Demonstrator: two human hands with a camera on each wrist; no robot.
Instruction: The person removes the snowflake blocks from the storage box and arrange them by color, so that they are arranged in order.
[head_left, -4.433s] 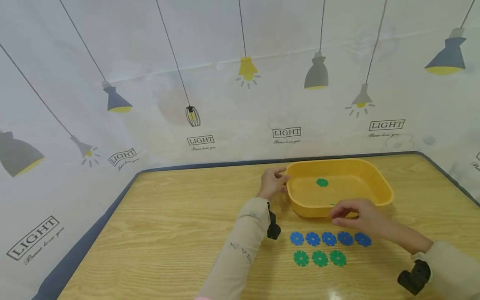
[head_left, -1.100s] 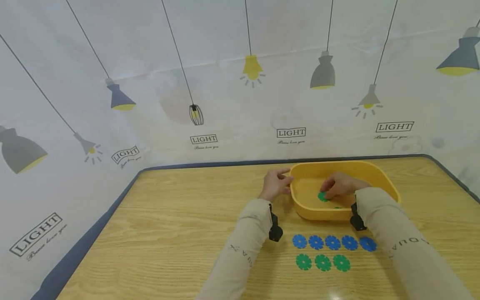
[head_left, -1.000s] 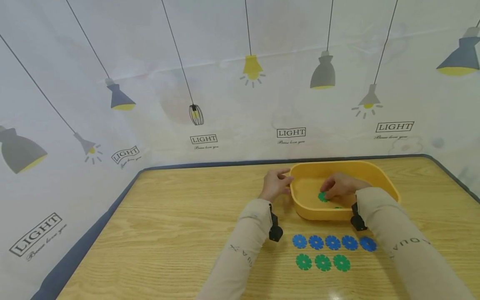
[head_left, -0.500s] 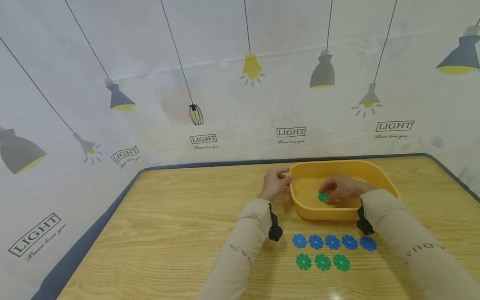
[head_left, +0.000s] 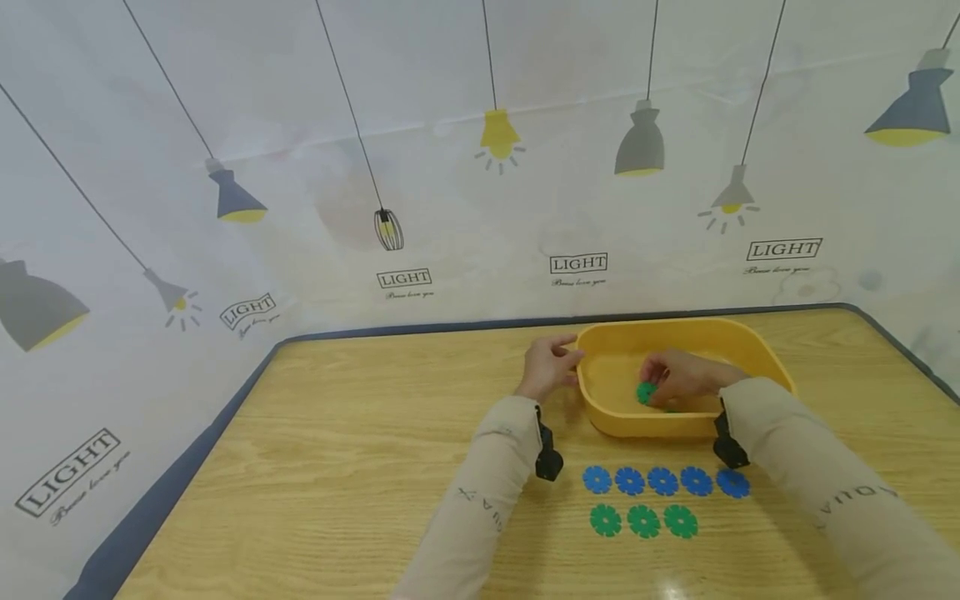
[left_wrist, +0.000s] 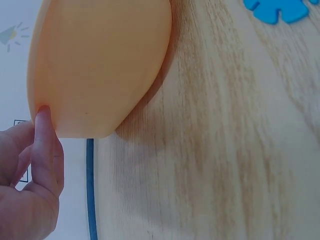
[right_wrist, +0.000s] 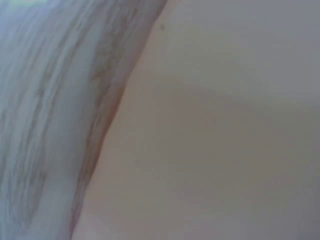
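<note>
In the head view my left hand [head_left: 547,367] holds the left rim of a yellow plastic tub [head_left: 678,427], a fingertip pressed to its outer wall in the left wrist view. My right hand [head_left: 678,375] reaches inside the tub, thumb and fingers pinching a green notched disc [head_left: 646,393]. Part of a second green piece [head_left: 671,410] shows below that hand, behind the front wall. In front of the tub lie a row of several blue notched discs [head_left: 663,481] and a shorter row of three green notched discs [head_left: 644,521]. The right wrist view shows only the tub's blurred wall.
The wooden table [head_left: 337,467] ends at a dark blue edge along a white backdrop [head_left: 450,208] printed with lamps. The tub stands near the back right. Black wrist cameras [head_left: 549,464] hang below both sleeves, the right one close to the tub's front wall.
Since the oldest frame my right hand has moved from above the front rim into the tub and pinched a green disc, which now sits slightly tilted. My left hand keeps its place.
</note>
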